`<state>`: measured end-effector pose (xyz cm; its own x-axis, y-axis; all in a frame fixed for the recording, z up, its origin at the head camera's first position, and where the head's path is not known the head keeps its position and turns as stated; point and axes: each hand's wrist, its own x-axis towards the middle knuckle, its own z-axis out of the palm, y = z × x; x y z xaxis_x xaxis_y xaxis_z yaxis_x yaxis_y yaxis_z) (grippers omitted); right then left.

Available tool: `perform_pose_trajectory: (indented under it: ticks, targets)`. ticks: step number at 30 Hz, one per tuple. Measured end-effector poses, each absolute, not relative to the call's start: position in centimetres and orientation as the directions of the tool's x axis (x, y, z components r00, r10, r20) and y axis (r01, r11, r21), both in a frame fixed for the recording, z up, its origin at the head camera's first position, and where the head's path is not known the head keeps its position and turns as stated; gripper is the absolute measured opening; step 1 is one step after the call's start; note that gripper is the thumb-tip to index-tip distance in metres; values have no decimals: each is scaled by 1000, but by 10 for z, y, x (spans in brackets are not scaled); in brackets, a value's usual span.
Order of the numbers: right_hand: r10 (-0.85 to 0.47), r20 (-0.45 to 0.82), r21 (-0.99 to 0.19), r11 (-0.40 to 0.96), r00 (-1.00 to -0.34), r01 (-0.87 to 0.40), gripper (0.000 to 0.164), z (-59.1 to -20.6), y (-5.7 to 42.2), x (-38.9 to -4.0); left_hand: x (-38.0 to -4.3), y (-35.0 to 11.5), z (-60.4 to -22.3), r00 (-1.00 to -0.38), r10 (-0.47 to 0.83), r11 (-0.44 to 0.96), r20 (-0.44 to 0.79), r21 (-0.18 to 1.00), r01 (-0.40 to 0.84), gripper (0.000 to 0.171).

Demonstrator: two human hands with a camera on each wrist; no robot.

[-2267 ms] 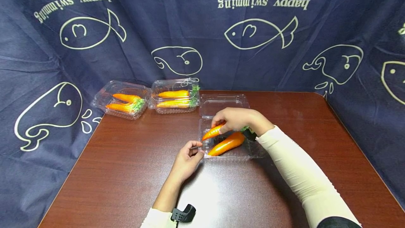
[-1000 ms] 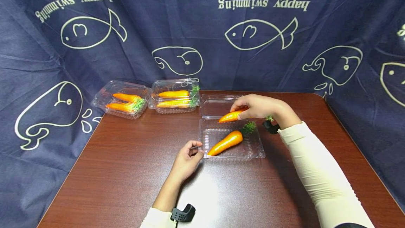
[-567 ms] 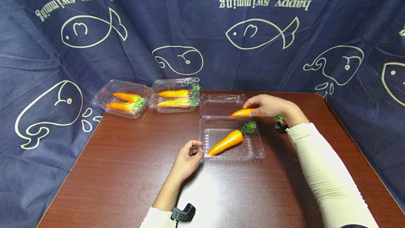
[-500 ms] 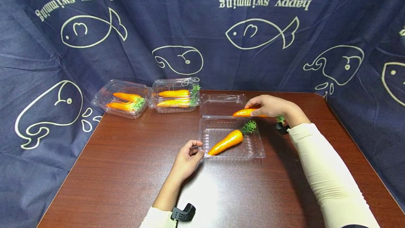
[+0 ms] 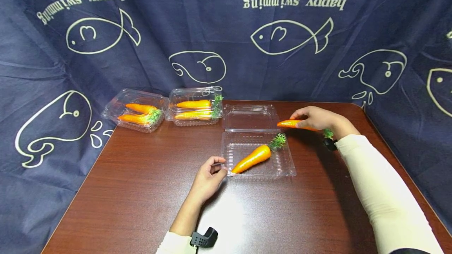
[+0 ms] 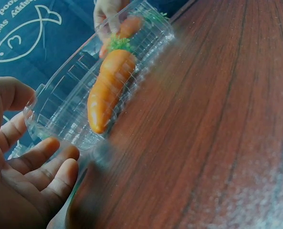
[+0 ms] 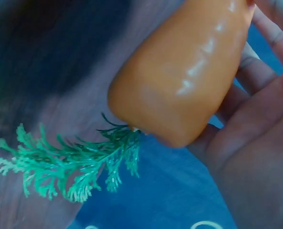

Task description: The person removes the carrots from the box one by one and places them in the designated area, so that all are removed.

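My right hand (image 5: pixel 319 117) holds an orange carrot (image 5: pixel 288 123) with green leaves, to the right of the raised lid of a clear plastic clamshell container (image 5: pixel 287 167). In the right wrist view the thick end of this carrot (image 7: pixel 174 76) lies along the palm, leaves hanging free. My left hand (image 5: pixel 209 179) pinches the container's near left corner between thumb and index finger; the other fingers (image 6: pixel 60 179) spread below the rim in the left wrist view. A second carrot (image 5: pixel 252 160) rests diagonally inside the container base, tip toward the left hand, leaves at the far right corner.
Two closed clear containers, one at the far left (image 5: pixel 118 115) and one beside it (image 5: pixel 173 117), each hold two carrots. A dark blue cloth (image 5: pixel 233 30) with fish drawings hangs behind the brown wooden table (image 5: pixel 141 191).
My right hand has carried its carrot up out of the container base and to the right, past the lid. The left hand has stayed at the corner.
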<state>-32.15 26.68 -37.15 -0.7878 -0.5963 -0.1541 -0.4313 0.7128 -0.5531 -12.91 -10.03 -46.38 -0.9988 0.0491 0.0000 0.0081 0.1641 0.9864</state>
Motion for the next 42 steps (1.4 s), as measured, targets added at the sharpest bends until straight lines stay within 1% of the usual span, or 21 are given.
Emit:
perform_pose_trajectory:
  ticks: [5, 15, 22, 24, 30, 37, 42]
  targets:
    - [-589, -156, -538, 724, -793, -432, 19, -378, 277, -331, -127, -102, -462, -999, 45, 157, 12, 987, 19, 28]
    - [-543, -160, -512, 759, -824, -401, 18, -393, 295, -344, -126, -102, -465, -998, 56, 148, 28, 988, 36, 28]
    - [-516, -150, -487, 781, -843, -392, 21, -399, 300, -350, -115, -101, -429, -997, 69, 176, 24, 984, 36, 26]
    - [-508, -150, -477, 789, -848, -388, 21, -401, 302, -352, -113, -101, -424, -997, 73, 175, 29, 984, 41, 26]
    - [-482, -132, -476, 797, -866, -371, 21, -410, 307, -356, -113, -100, -425, -997, 70, 170, 19, 985, 31, 26]
    - [-448, -123, -440, 825, -886, -355, 22, -417, 310, -355, -112, -101, -423, -998, 67, 181, 12, 983, 24, 25]
    - [-455, -111, -443, 819, -884, -366, 22, -417, 308, -356, -118, -101, -436, -998, 64, 188, 7, 982, 19, 26]
